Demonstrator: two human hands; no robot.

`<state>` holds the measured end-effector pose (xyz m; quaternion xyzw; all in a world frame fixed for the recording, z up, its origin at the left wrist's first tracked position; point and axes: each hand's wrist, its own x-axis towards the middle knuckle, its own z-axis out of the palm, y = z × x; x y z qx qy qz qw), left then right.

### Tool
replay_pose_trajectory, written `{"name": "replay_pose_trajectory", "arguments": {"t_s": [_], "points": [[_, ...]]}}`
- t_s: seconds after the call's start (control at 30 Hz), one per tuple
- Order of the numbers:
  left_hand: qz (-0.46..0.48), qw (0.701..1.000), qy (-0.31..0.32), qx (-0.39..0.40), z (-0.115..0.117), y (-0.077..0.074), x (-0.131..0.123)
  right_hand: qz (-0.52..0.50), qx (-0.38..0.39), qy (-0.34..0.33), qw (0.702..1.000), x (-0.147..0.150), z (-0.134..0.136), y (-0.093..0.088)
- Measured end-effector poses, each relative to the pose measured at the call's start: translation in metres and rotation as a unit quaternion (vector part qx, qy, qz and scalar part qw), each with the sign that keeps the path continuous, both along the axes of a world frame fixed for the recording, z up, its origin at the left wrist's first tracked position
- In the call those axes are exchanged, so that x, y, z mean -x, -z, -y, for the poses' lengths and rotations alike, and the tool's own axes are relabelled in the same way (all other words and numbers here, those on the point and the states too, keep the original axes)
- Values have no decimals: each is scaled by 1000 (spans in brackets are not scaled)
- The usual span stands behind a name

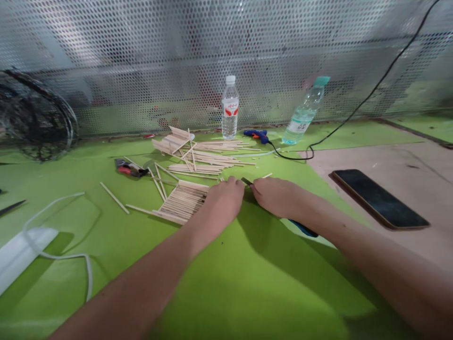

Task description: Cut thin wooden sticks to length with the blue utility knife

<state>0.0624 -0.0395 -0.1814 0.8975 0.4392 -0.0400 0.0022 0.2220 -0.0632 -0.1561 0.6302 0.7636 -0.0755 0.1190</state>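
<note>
My right hand (274,194) is closed around a knife. Its dark blade (247,181) points left from the fingertips, and a blue handle end (303,228) shows below the wrist. Close to the blade, my left hand (226,198) is closed, pressed low over the green surface. A thin wooden stick (268,175) shows behind my right knuckles; a pale stick end also peeks out by my left fingers, which hide most of what they grip. Left of that hand lies a slatted stick panel (182,200), partly covered by the hand.
Behind are loose sticks (212,158), a small stick structure (173,140), a blue glue gun (260,136) with a black cord, and two bottles (230,113). Red-handled pliers (130,168) lie left, a phone (380,198) right. White cable (88,274) curls at lower left. Perforated metal (159,61) borders the back.
</note>
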Motion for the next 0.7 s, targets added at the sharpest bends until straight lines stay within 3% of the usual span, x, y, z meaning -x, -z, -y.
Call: {"name": "replay_pose_trajectory", "arguments": {"t_s": [0.27,0.7], "points": [[-8,999,-13,35,2,-7,-2,10,0,5,1000,2,4,1],[14,1000,-11,12,-1,1,0,-9,4,7,1000,3,3,-2]]}}
